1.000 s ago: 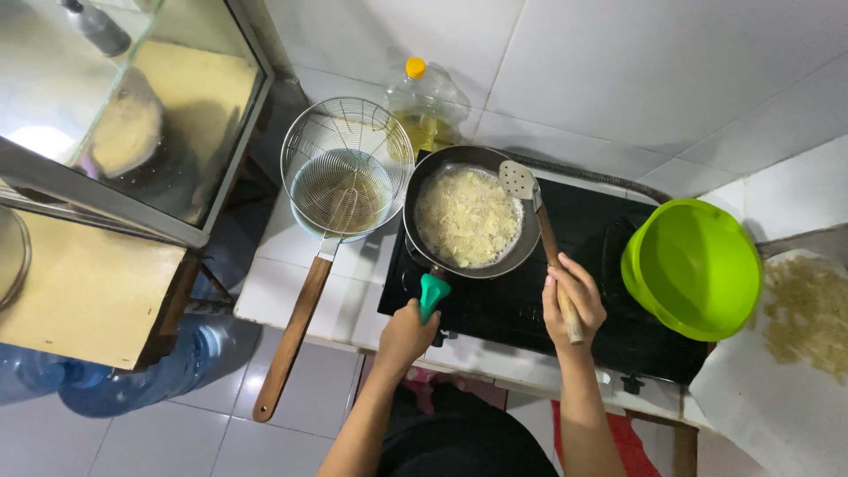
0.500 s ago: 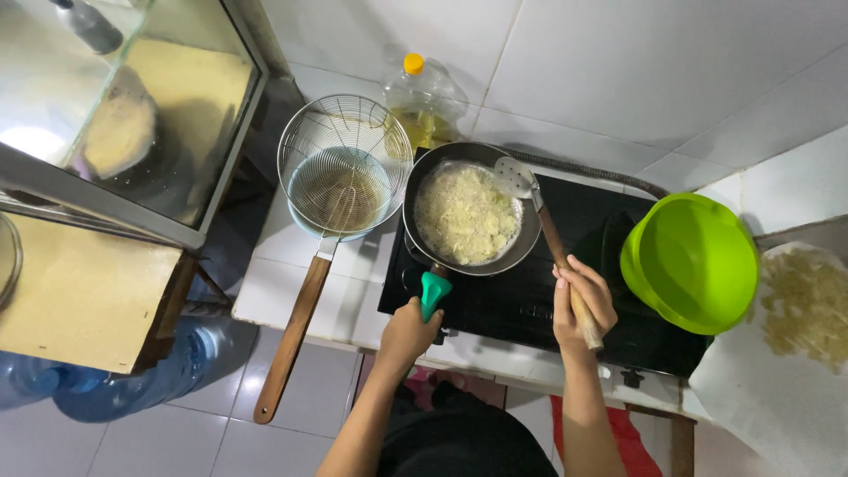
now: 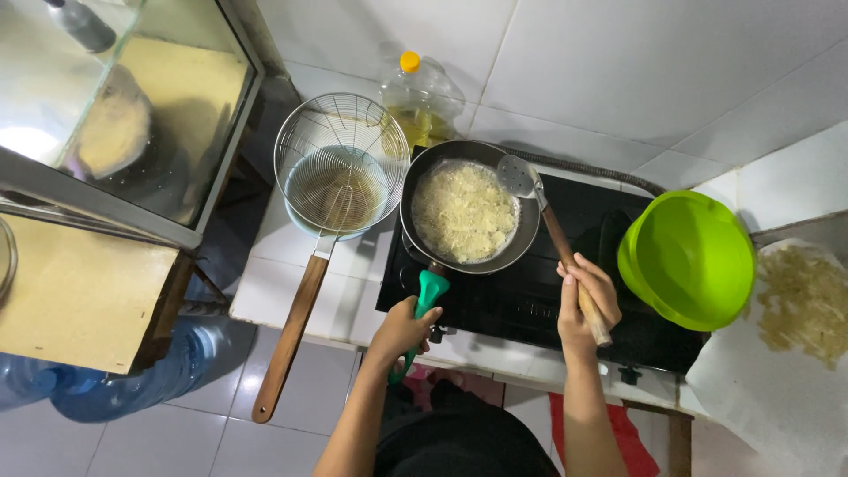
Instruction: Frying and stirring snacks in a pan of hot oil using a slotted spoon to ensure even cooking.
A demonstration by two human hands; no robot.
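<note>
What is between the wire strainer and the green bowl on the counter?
In the head view, the frying pan of pale shredded food lies between the wire strainer and the green bowl, with the slotted spatula beside it.

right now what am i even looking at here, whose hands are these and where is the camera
The camera sits on a person's head and looks straight down, so the two bare arms coming up from the bottom edge are that person's own. The left hand grips the green handle of a frying pan full of pale shredded food, standing on a black stove. The right hand holds the wooden handle of a slotted spatula, whose head rests at the pan's rim. Left of the pan, a wire strainer lies over a bowl. Behind stands a bottle of oil; to the right, a green bowl.
</note>
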